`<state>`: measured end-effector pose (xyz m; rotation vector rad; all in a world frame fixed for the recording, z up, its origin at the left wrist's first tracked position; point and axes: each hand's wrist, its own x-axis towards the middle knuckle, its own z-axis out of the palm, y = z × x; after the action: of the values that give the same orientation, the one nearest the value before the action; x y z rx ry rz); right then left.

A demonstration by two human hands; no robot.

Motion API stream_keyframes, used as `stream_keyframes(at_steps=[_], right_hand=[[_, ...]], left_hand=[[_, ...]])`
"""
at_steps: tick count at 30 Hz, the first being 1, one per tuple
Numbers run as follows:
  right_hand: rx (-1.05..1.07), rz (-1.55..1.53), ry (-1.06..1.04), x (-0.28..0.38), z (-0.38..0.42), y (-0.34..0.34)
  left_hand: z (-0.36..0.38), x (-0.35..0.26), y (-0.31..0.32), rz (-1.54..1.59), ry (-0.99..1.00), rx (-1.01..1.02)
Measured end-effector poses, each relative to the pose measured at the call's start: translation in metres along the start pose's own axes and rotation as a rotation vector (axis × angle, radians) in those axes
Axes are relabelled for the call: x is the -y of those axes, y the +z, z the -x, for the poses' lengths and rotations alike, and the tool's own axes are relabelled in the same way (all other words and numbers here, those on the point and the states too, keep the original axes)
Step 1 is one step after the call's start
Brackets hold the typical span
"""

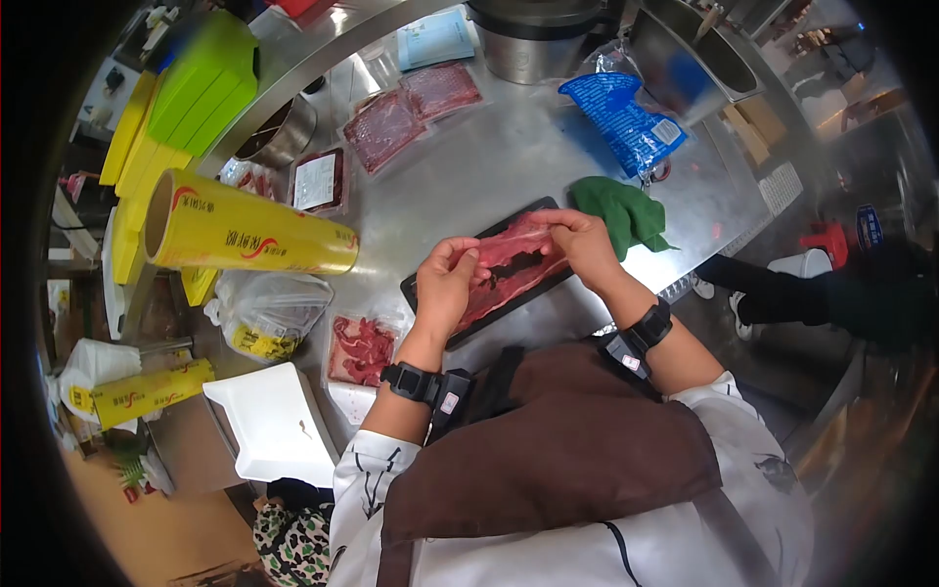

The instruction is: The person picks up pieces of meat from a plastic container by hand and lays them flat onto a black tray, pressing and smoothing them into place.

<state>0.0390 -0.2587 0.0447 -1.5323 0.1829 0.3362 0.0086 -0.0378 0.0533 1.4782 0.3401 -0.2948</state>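
Observation:
Between my two hands stretches a thin slice of raw meat (pixel 515 241), held up over a black tray (pixel 411 290). More red meat (pixel 499 291) lies in that tray. My left hand (pixel 450 279) pinches one end of the slice, thumb against fingers. At the other end, my right hand (pixel 579 245) grips the slice the same way. A green cloth (pixel 622 213) lies just beyond my right hand. To the left of my left wrist sits a clear pack of cut meat strips (pixel 361 349).
Flat meat packs (pixel 386 130) lie at the back of the steel table (pixel 509 147), near a blue plastic bag (pixel 626 117) and a metal pot (pixel 533 44). A yellow cling film roll (pixel 259 230) and white tray (pixel 269 421) are at left. Another person's legs (pixel 773 291) show at right.

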Motion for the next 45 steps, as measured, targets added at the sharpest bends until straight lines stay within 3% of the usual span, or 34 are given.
stream_keyframes(at_steps=[4, 7, 17, 35, 38, 45], right_hand=[[-0.021, 0.327, -0.233, -0.024, -0.007, -0.013], [-0.079, 0.794, -0.627, -0.042, -0.009, -0.023], [-0.187, 0.847, -0.547, -0.030, -0.008, -0.027], [-0.128, 0.895, -0.606, -0.033, -0.010, -0.035], [-0.133, 0.875, -0.614, -0.029, -0.008, -0.035], [0.118, 0.942, -0.728, -0.027, -0.006, -0.036]], left_hand=[[-0.015, 0.029, 0.004, -0.197, 0.046, 0.050], [-0.025, 0.060, 0.002, -0.611, 0.215, -0.002], [-0.017, 0.028, 0.013, -0.887, 0.409, 0.013], [-0.003, 0.016, 0.004, -1.118, 0.437, 0.031], [-0.002, 0.004, 0.004, -1.052, 0.769, 0.156], [-0.003, 0.019, 0.002, -1.207, 0.758, 0.324]])
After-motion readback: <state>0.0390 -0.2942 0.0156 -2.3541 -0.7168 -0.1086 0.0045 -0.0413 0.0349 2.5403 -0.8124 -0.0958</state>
